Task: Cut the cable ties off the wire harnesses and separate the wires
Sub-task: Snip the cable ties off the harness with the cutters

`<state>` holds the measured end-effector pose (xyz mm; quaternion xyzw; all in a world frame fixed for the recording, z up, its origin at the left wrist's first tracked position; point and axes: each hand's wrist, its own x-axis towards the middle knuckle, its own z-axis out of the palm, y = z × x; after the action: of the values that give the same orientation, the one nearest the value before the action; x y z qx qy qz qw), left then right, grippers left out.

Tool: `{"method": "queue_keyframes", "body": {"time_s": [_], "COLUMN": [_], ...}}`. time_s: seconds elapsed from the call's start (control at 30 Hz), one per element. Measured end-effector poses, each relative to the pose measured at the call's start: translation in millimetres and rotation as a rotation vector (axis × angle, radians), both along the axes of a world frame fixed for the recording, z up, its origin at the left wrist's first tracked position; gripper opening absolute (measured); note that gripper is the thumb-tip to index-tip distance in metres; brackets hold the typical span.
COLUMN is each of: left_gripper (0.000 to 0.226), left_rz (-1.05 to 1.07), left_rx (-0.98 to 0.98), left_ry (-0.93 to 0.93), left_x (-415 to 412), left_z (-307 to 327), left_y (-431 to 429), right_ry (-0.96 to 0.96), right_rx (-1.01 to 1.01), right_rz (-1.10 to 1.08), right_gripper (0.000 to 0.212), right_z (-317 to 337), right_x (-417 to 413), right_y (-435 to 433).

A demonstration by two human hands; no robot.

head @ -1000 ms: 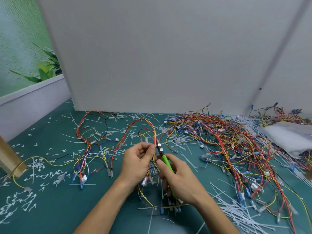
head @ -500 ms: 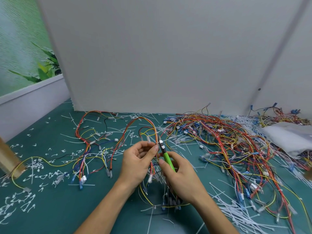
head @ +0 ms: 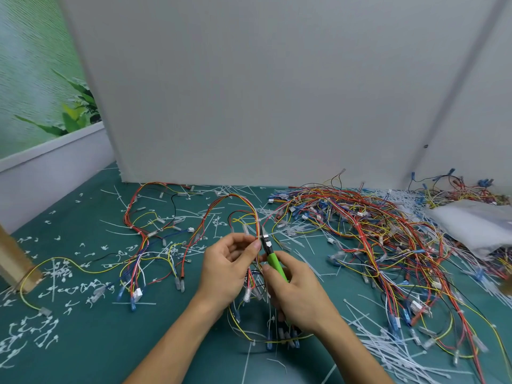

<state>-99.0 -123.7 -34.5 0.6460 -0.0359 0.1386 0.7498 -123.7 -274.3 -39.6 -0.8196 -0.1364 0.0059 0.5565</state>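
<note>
- Left hand (head: 227, 270) pinches one wire harness (head: 256, 217) mid-table; right hand (head: 300, 299) grips the green cutters (head: 273, 259), nose at the bundle beside the left thumb.
- Done: snipped ties (head: 55, 275) litter the mat (head: 97, 342).
- Left, by judgement: the tangled pile (head: 374, 231) at right, most of the job.

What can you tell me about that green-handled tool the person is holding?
The cutter is a small pair of snips with bright green, plastic-looking handles and a dark metal head. The right hand grips the handles, hiding their lower ends. It tilts up and away, its tip at the red and yellow wires that the left hand pinches. Whether its blades are closed cannot be told.
</note>
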Motion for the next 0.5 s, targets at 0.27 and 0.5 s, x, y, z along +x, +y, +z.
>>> {"method": "queue_keyframes", "body": {"time_s": [0.27, 0.5], "left_gripper": [0.008, 0.012], "left_rz": [0.028, 0.028], "left_rx": [0.04, -0.03], "left_ry": [0.009, 0.01], "left_x": [-1.1, -1.1], "left_z": [-0.7, 0.8], "left_y": [2.7, 0.2], "right_ry": [0.037, 0.035], "right_rx": [-0.004, 0.025], "right_rz": [0.007, 0.0], "right_gripper": [0.02, 0.021], "right_z": [0.7, 4.5], "right_x": [-3.3, -4.6], "right_y": [3.2, 4.3]}}
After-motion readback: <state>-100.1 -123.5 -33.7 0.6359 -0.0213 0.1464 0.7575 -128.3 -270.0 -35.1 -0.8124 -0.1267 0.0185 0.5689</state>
